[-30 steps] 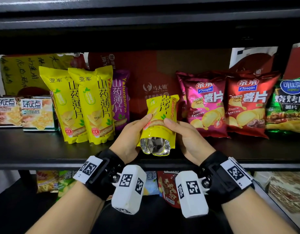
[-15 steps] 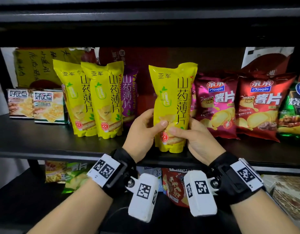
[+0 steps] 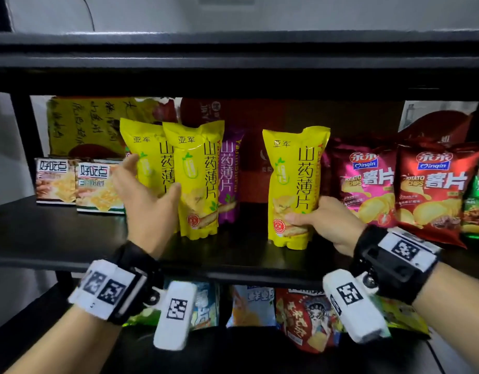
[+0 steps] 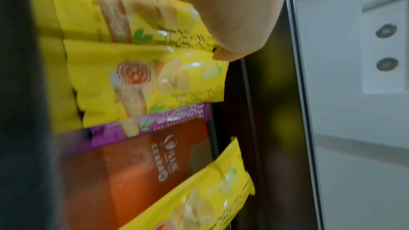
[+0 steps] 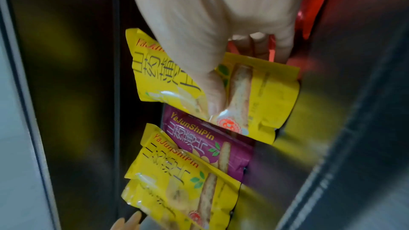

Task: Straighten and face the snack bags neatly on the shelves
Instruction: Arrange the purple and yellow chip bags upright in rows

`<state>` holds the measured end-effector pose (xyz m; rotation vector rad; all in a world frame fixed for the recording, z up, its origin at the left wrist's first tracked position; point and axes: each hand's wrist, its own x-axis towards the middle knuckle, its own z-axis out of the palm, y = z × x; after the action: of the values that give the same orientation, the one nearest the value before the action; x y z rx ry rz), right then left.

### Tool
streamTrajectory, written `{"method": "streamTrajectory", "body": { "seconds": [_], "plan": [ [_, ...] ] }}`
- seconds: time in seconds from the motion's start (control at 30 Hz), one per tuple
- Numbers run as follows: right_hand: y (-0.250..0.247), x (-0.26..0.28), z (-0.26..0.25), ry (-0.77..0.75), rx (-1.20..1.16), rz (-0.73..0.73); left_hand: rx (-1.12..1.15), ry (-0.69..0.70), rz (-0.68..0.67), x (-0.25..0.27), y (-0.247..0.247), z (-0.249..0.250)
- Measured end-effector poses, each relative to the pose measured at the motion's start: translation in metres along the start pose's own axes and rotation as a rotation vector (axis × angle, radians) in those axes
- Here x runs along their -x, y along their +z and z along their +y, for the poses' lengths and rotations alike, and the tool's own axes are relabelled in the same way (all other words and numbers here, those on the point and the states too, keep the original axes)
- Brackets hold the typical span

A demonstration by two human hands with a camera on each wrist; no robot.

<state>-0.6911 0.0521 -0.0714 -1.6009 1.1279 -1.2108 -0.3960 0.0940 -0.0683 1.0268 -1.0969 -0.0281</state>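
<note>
On the black shelf (image 3: 71, 238) a yellow snack bag (image 3: 292, 168) stands upright, label to the front. My right hand (image 3: 308, 220) grips its lower right part, thumb across the front and fingers behind. The right wrist view shows that thumb (image 5: 214, 97) pressed on the bag (image 5: 265, 93). My left hand (image 3: 149, 190) is open with spread fingers in front of two more yellow bags (image 3: 198, 171) standing side by side further left. A purple bag (image 3: 229, 171) stands behind them. In the left wrist view the palm (image 4: 232, 15) is close to those yellow bags (image 4: 143, 76).
Pink (image 3: 365, 182) and red (image 3: 432, 190) chip bags and a green bag (image 3: 476, 201) stand to the right. Two cracker boxes (image 3: 79, 182) sit at the left. A red carton (image 3: 254, 147) lines the back. The upper shelf board (image 3: 233, 63) hangs overhead. More bags (image 3: 303, 319) lie on the lower shelf.
The yellow bag went from tipped back to upright on the shelf. My left hand let go of it and moved left to the two yellow bags. My right hand kept its hold.
</note>
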Motion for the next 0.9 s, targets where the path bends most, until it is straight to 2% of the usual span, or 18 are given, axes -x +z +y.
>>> {"method": "streamTrajectory", "body": {
  "seconds": [0.1, 0.17, 0.27, 0.4, 0.53, 0.67, 0.8, 0.87, 0.9],
  "plan": [
    [0.008, -0.023, -0.003, 0.002, 0.103, 0.065, -0.054, -0.12, 0.03, -0.023, -0.007, -0.015],
    [0.015, -0.04, -0.003, 0.015, 0.145, 0.109, 0.015, -0.208, -0.047, -0.03, -0.007, -0.023],
    [0.027, -0.069, -0.003, 0.084, 0.227, 0.165, 0.09, -0.241, -0.183, -0.038, -0.006, -0.037],
    [0.042, -0.103, 0.0, 0.149, 0.316, 0.232, 0.107, -0.273, -0.259, -0.044, -0.007, -0.047],
    [0.048, -0.127, 0.003, 0.199, 0.38, 0.376, 0.168, -0.396, -0.339, -0.05, -0.011, -0.053],
    [0.051, -0.145, 0.006, 0.223, 0.385, 0.394, 0.069, -0.338, -0.412, -0.058, -0.016, -0.058],
    [0.054, -0.15, 0.004, 0.27, 0.382, 0.373, -0.076, -0.271, -0.428, -0.06, -0.022, -0.062],
    [0.055, -0.139, -0.004, 0.301, 0.387, 0.426, -0.103, -0.265, -0.458, -0.06, -0.022, -0.063],
    [0.058, -0.135, -0.012, 0.267, 0.416, 0.485, -0.114, -0.266, -0.467, -0.063, -0.024, -0.064]
  ]
}}
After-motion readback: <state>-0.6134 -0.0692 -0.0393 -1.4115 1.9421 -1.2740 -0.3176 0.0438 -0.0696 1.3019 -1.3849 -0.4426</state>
